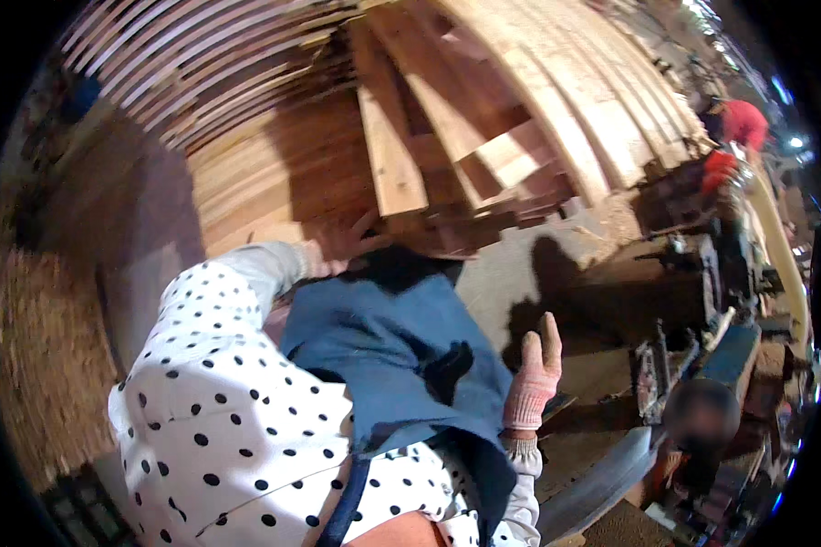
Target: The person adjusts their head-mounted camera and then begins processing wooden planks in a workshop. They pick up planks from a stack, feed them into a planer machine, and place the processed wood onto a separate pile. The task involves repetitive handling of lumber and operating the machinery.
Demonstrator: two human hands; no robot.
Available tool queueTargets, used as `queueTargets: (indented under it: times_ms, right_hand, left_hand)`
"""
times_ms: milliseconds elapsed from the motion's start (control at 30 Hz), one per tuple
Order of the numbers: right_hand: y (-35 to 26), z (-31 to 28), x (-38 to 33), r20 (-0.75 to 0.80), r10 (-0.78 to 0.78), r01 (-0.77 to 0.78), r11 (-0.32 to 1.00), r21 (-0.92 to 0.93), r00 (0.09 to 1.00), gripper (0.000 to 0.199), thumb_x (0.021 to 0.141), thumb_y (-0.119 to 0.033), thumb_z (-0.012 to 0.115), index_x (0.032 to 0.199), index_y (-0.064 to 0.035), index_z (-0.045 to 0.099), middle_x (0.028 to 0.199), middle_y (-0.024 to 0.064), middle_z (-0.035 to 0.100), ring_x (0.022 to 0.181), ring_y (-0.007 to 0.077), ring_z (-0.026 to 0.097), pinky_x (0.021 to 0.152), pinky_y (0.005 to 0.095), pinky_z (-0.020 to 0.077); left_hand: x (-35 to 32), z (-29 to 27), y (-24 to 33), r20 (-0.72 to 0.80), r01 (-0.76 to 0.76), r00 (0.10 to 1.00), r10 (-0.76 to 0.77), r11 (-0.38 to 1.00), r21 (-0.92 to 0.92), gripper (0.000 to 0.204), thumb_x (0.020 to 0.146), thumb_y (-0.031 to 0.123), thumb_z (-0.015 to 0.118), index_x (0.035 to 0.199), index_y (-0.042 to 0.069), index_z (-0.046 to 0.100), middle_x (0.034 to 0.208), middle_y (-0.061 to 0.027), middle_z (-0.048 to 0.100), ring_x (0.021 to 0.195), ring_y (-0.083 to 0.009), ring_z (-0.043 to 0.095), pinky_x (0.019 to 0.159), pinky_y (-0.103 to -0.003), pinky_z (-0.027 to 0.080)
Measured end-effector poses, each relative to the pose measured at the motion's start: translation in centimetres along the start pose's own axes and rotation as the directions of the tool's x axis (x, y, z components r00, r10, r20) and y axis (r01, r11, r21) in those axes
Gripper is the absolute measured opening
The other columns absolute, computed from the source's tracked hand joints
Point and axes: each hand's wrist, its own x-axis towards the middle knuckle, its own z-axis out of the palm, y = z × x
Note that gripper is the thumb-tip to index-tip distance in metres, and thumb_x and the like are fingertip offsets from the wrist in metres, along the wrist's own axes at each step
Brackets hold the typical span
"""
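Note:
My right hand [534, 381], in a pink and white knit glove with tan fingertips, is raised beside my blue apron [401, 337]. Its visible fingers are stretched out and apart, with nothing between them. At the end of a grey sleeve, my left hand [319, 262] reaches to the near edge of the stacked wooden boards [246, 178]. Its fingers are small and partly hidden there, so their grip is unclear. Ahead lie loose planks [392, 164] pointing toward me, and a short pale wood block [511, 157] rests across others.
Long pale boards [566, 82] are piled at the far right, and spaced slats [201, 64] at the far left. Machinery with a blue beam [730, 360] stands to my right, near a curved grey metal piece [602, 483]. A person in red [743, 123] is farther back.

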Motion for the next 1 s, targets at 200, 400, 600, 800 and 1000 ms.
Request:
queueTargets:
  times_ms: [200,400,600,800,1000]
  right_hand:
    - [2.2,3.5,0.0,0.175,0.048,-0.074,0.986,0.148,0.983,0.048,0.101,-0.012,0.062,0.146,0.0024,0.056,0.150,0.0163,0.057,0.138,0.0270,0.053,0.116,0.0359,0.0406]
    - [1.8,3.6,0.2,0.335,-0.445,0.550,0.752,-0.363,0.830,0.053,0.091,-0.023,0.073,0.139,-0.0049,0.062,0.136,0.0177,0.063,0.125,0.0368,0.059,0.110,0.0448,0.0438]
    - [-3.0,4.2,-0.1,0.617,-0.562,0.834,0.378,-0.401,0.551,0.069,0.082,-0.039,0.079,0.140,-0.0092,0.058,0.134,0.0168,0.059,0.126,0.0401,0.054,0.110,0.0528,0.0413]
    - [-10.1,2.9,-1.5,0.701,-0.565,0.893,0.176,-0.414,0.436,0.089,0.076,-0.055,0.082,0.147,-0.0120,0.048,0.144,0.0216,0.051,0.133,0.0407,0.051,0.115,0.0539,0.0375]
    - [-10.6,-6.0,-4.1,0.548,-0.365,0.654,0.315,-0.688,0.752,0.079,0.073,-0.032,0.085,0.141,-0.0134,0.051,0.108,0.0145,0.068,0.097,0.0378,0.069,0.080,0.0497,0.0562]
  left_hand:
    - [0.7,-1.3,-0.5,-0.024,0.147,0.989,-0.147,0.989,0.012,0.097,0.079,0.048,0.078,0.161,0.018,0.035,0.154,-0.0246,0.045,0.126,-0.0473,0.058,0.108,-0.058,0.047]
    - [-1.2,-5.2,1.0,0.324,0.223,0.912,-0.252,0.967,0.125,0.078,0.075,0.048,0.077,0.141,0.011,0.058,0.126,-0.0211,0.065,0.117,-0.0425,0.063,0.093,-0.053,0.055]
    - [-5.2,-15.7,2.3,0.221,-0.018,0.975,-0.019,0.986,0.165,0.062,0.072,0.040,0.083,0.121,0.008,0.064,0.109,-0.0162,0.064,0.107,-0.0364,0.063,0.088,-0.050,0.054]
    - [-7.6,-28.1,8.5,0.013,-0.331,0.943,0.331,0.938,0.106,0.067,0.070,0.027,0.085,0.128,0.013,0.056,0.108,-0.0162,0.065,0.104,-0.0387,0.068,0.082,-0.051,0.058]
    - [-1.6,-29.6,14.9,-0.186,-0.729,0.650,0.737,0.674,0.120,0.077,0.074,0.026,0.087,0.140,0.009,0.051,0.114,-0.0163,0.063,0.109,-0.0359,0.066,0.093,-0.048,0.054]
